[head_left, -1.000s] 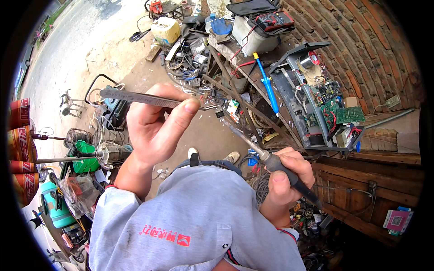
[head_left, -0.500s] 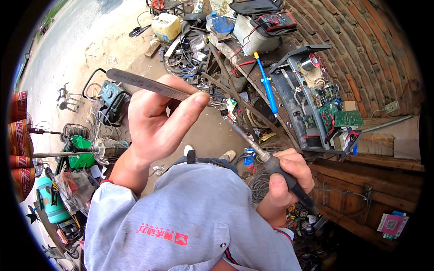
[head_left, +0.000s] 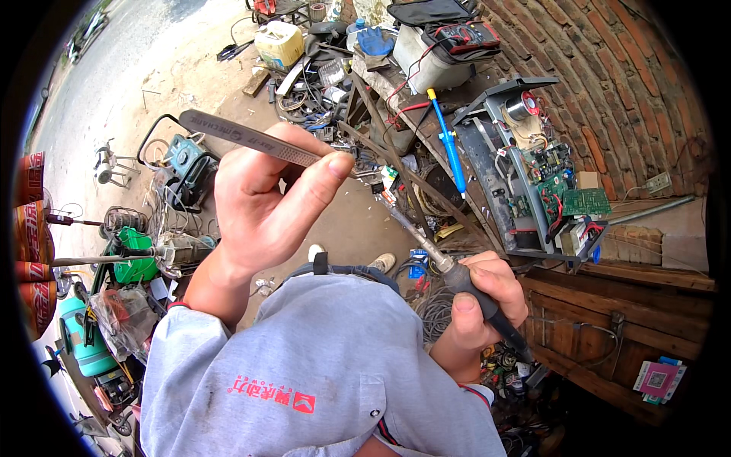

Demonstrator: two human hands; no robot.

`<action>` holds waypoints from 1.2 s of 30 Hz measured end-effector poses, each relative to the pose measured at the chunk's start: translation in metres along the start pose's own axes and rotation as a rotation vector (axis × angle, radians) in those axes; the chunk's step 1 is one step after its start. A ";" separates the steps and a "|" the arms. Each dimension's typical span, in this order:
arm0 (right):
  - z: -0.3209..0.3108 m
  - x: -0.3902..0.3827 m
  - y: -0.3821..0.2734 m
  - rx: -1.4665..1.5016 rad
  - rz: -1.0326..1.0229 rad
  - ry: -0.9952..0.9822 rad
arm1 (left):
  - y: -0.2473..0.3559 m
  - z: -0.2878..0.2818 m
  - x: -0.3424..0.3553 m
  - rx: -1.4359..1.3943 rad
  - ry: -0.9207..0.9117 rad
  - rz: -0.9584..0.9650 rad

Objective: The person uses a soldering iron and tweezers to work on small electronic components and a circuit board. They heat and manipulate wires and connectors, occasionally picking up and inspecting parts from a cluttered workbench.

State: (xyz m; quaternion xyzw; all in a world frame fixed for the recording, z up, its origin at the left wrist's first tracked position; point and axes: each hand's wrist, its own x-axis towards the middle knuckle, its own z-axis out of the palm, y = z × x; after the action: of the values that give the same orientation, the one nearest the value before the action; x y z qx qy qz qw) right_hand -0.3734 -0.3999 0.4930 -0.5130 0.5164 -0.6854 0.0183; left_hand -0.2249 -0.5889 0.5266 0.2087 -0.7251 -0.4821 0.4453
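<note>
Metal tweezers (head_left: 228,131) are pinched between the thumb and fingers of my left hand (head_left: 270,202). Their wide grey end sticks out to the left, and their tips point right. My right hand (head_left: 487,301) grips the dark handle of a soldering iron (head_left: 435,255), its metal shaft slanting up and left toward the tweezers. The tips of both tools lie close to each other in front of me, near a small item too tiny to make out. On the bench at the right, a blue desoldering pump (head_left: 451,145) with a yellow end lies on the wood.
An opened grey machine housing (head_left: 506,171) with green circuit boards (head_left: 575,199) and a solder spool (head_left: 522,105) stands on the bench by the brick wall (head_left: 594,91). A multimeter (head_left: 464,36) rests on a white box. Cables, a yellow jerrycan (head_left: 278,44) and machines crowd the ground.
The tweezers have turned slightly in my left hand, and their far end tilts a little differently. My right hand and the soldering iron have barely moved.
</note>
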 end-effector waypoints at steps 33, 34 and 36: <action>-0.008 0.020 -0.007 -0.073 -0.018 -0.104 | -0.004 0.003 0.009 0.031 -0.121 0.201; -0.009 0.021 -0.007 -0.075 -0.021 -0.106 | -0.006 0.004 0.011 0.023 -0.097 0.260; -0.010 0.023 -0.007 -0.081 -0.025 -0.114 | -0.006 0.003 0.011 0.042 -0.119 0.252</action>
State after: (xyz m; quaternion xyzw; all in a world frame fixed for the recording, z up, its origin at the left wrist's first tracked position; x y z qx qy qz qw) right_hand -0.3883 -0.4029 0.5146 -0.5580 0.5355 -0.6337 0.0184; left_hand -0.2341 -0.5984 0.5259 0.0965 -0.7806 -0.4185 0.4541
